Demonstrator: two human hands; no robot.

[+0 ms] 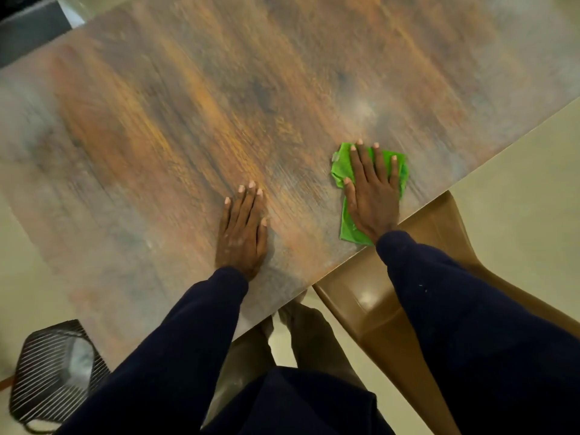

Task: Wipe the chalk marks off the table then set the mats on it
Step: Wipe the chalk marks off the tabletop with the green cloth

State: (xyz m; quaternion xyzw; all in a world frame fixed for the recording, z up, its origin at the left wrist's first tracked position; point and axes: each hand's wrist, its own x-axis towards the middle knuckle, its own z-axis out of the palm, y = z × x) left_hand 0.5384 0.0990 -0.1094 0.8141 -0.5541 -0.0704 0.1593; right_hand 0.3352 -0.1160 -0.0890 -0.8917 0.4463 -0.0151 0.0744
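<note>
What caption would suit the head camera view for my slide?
Right hand presses a green cloth flat on the wooden table while the left hand rests flat nearby.

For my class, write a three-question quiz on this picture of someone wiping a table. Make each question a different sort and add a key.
1. True or false: the left hand lies flat on the table and holds nothing.
2. Which lies under the right hand? A) green cloth B) mat C) sponge
3. Fill in: a brown ___ stands by the table's near edge.
Key: 1 true; 2 A; 3 chair.
</note>
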